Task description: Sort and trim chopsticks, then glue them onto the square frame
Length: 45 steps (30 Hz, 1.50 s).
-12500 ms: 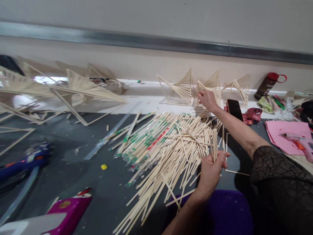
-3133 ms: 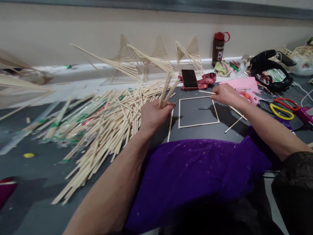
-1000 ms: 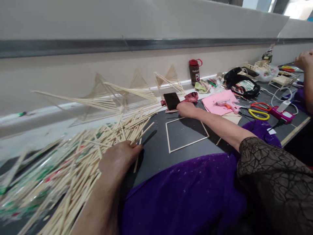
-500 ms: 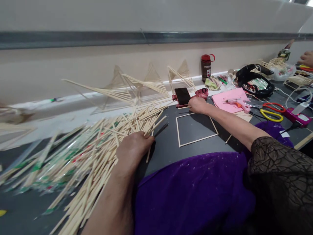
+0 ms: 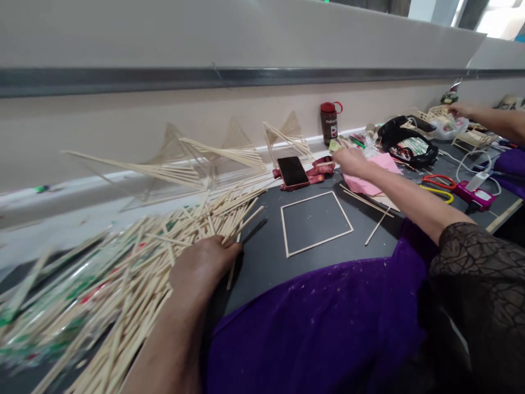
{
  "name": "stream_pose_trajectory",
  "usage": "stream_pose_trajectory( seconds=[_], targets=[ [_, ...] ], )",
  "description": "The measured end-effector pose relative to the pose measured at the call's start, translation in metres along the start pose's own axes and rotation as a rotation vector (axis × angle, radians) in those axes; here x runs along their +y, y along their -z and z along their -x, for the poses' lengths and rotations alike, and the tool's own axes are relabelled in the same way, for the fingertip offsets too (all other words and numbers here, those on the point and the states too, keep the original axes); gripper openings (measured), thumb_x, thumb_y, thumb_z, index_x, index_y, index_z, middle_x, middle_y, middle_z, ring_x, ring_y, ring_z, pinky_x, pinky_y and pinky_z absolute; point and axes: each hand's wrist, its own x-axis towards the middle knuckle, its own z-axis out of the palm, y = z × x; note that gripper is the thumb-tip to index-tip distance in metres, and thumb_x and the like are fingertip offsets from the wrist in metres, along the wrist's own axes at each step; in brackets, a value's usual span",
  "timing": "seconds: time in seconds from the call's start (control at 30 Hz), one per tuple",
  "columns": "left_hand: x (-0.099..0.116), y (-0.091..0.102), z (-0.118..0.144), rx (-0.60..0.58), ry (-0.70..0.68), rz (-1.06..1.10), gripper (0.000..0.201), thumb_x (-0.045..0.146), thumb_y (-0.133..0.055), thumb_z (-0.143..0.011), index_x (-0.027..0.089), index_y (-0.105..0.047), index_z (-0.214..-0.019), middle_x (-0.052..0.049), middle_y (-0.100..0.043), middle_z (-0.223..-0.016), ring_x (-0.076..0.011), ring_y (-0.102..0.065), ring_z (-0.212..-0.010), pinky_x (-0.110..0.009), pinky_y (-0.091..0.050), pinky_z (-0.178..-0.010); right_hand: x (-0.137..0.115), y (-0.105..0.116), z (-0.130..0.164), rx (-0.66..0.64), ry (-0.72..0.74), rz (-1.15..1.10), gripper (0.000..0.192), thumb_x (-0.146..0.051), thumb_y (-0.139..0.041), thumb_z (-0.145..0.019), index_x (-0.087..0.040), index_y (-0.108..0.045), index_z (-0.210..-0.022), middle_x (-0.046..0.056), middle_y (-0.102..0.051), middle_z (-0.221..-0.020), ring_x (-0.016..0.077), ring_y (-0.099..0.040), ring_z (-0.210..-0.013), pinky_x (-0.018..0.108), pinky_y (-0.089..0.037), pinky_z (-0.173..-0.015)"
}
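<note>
My left hand (image 5: 205, 264) rests at the right edge of a large pile of pale wooden sticks (image 5: 164, 273), fingers curled around a wooden stick (image 5: 251, 218) that pokes out past the thumb. To the right, a thin rectangular stick frame (image 5: 318, 243) lies flat on the dark table. My right hand (image 5: 350, 161) is stretched out over a pink sheet (image 5: 383, 162), beside a yellow-green cloth (image 5: 335, 146). Its fingers are bent together, and their tips are too hidden to show what they hold. Several loose sticks (image 5: 367, 200) lie below that forearm.
A phone (image 5: 292, 171) on a red strap and a bottle (image 5: 328, 125) stand near the wall, beside fanned stick models (image 5: 241, 156). Orange and yellow scissors (image 5: 437, 191), a purple power socket (image 5: 473, 197) and a black headset (image 5: 406, 142) lie right. Another person's hand (image 5: 459, 111) reaches in far right.
My right hand has moved right from beside the phone to over the pink sheet, covering the glue gun seen earlier. The view has turned right; my left hand stays on the sticks.
</note>
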Motion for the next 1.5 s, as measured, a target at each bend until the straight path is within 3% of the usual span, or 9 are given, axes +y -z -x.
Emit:
stream_pose_trajectory(
  seconds=[0.07, 0.2, 0.33, 0.47, 0.57, 0.87, 1.07, 1.27, 1.5],
  targets=[
    [0.000, -0.002, 0.000, 0.042, -0.014, 0.006, 0.033, 0.045, -0.044, -0.083, 0.019, -0.065, -0.087, -0.021, -0.072, -0.108, -0.0402, -0.066, -0.097, -0.035, -0.041, -0.061, 0.025, 0.009, 0.009, 0.092, -0.116, 0.020, 0.040, -0.001, -0.044, -0.090, 0.002, -0.062, -0.125, 0.032, -0.059, -0.130, 0.0368, -0.057, -0.123, 0.051, -0.044, -0.100],
    [-0.001, -0.004, 0.001, 0.149, -0.053, 0.024, 0.028, 0.044, -0.046, -0.083, 0.021, -0.060, -0.077, -0.017, -0.072, -0.089, -0.0357, -0.064, -0.085, -0.031, -0.033, -0.058, 0.031, 0.018, 0.033, 0.219, -0.161, -0.191, 0.026, -0.017, -0.050, -0.092, -0.006, -0.071, -0.103, 0.020, -0.071, -0.109, 0.0246, -0.067, -0.099, 0.032, -0.052, -0.082],
    [0.006, 0.005, 0.010, 0.295, -0.092, 0.295, 0.024, 0.042, -0.054, -0.079, 0.022, -0.058, -0.066, -0.007, -0.061, -0.062, -0.0297, -0.060, -0.074, -0.029, -0.032, -0.060, -0.008, 0.013, 0.062, -0.010, 0.029, -1.203, 0.032, -0.029, -0.047, -0.096, -0.011, -0.069, -0.082, 0.014, -0.073, -0.086, 0.0127, -0.063, -0.064, 0.021, -0.042, -0.047],
    [0.035, 0.018, 0.025, 0.174, -0.145, 1.064, 0.024, 0.040, -0.070, -0.066, 0.019, -0.064, -0.073, 0.003, -0.054, -0.052, -0.0124, -0.044, -0.047, -0.023, -0.029, -0.049, -0.034, 0.008, 0.068, -0.216, 0.141, -1.592, 0.039, -0.036, -0.046, -0.098, -0.013, -0.071, -0.081, 0.010, -0.074, -0.086, 0.0118, -0.066, -0.067, 0.020, -0.042, -0.051],
    [0.067, 0.028, 0.034, -0.099, -0.223, 1.444, 0.037, 0.043, -0.077, -0.058, 0.014, -0.065, -0.078, 0.006, -0.049, -0.046, -0.0048, -0.024, -0.034, -0.021, -0.012, -0.038, -0.042, 0.007, 0.065, -0.223, 0.193, -1.603, 0.037, -0.037, -0.046, -0.099, -0.015, -0.074, -0.090, 0.009, -0.076, -0.099, 0.0120, -0.068, -0.078, 0.021, -0.045, -0.060],
    [0.122, 0.023, 0.018, -0.276, -0.284, 1.835, 0.025, 0.029, -0.078, -0.059, 0.013, -0.064, -0.073, 0.007, -0.051, -0.044, 0.0004, -0.021, -0.030, -0.015, -0.011, -0.032, -0.063, -0.011, 0.067, -0.175, 0.197, -1.412, 0.032, -0.029, -0.044, -0.096, -0.014, -0.072, -0.100, 0.008, -0.072, -0.105, 0.0156, -0.063, -0.092, 0.026, -0.043, -0.073],
    [0.123, 0.003, 0.017, -0.097, -0.335, 1.902, 0.036, 0.032, -0.086, -0.050, 0.015, -0.069, -0.076, 0.007, -0.049, -0.044, -0.0012, -0.025, -0.032, -0.017, -0.012, -0.033, -0.066, -0.018, 0.062, -0.100, 0.425, -1.016, 0.028, -0.026, -0.043, -0.095, -0.013, -0.065, -0.085, 0.005, -0.067, -0.092, 0.0161, -0.055, -0.088, 0.029, -0.039, -0.083],
    [0.123, -0.007, 0.012, 0.090, -0.433, 1.761, 0.020, 0.030, -0.081, -0.059, 0.015, -0.067, -0.062, 0.006, -0.045, -0.043, -0.0034, -0.029, -0.034, -0.019, -0.015, -0.035, -0.058, -0.007, 0.062, -0.205, 0.476, -0.802, 0.030, -0.030, -0.047, -0.093, -0.013, -0.062, -0.074, 0.002, -0.059, -0.072, 0.0129, -0.051, -0.070, 0.027, -0.038, -0.068],
    [0.123, 0.004, 0.010, 0.345, -0.369, 1.804, 0.023, 0.027, -0.079, -0.066, 0.017, -0.059, -0.066, 0.010, -0.037, -0.045, -0.0035, -0.029, -0.035, -0.019, -0.014, -0.036, -0.052, -0.008, 0.064, -0.184, 0.523, -1.030, 0.014, -0.014, -0.062, -0.081, -0.010, -0.064, -0.068, -0.003, -0.056, -0.057, 0.0071, -0.053, -0.051, 0.021, -0.038, -0.052]
  ],
)
